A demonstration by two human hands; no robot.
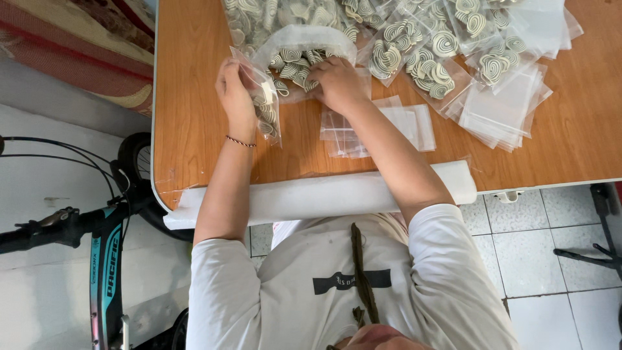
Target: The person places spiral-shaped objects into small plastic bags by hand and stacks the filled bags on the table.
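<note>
From my seat I look down on the left hand (234, 91), which pinches a small clear plastic bag partly filled with pale swirl-patterned coils (264, 104), holding it upright just above the orange wooden desk (194, 129). My right hand (337, 83) is curled with its fingers pushed into the loose heap of the same grey-white coils (295, 65) that spills from a large open plastic sack (304, 37) at the far middle of the desk; I cannot tell whether it has closed on any pieces. Just right of that hand lies a flat stack of empty clear zip bags (402, 123). Further right and far, filled bags of coils (447, 45) lie overlapping, with another stack of empty bags (502, 110) beside them. A white roll of sheet material (311, 194) runs along the near desk edge under both forearms. A thin beaded bracelet (240, 141) circles the left wrist. On the left, off the desk, stands a black and teal bicycle (103, 259) on the tiled floor (557, 246).
</note>
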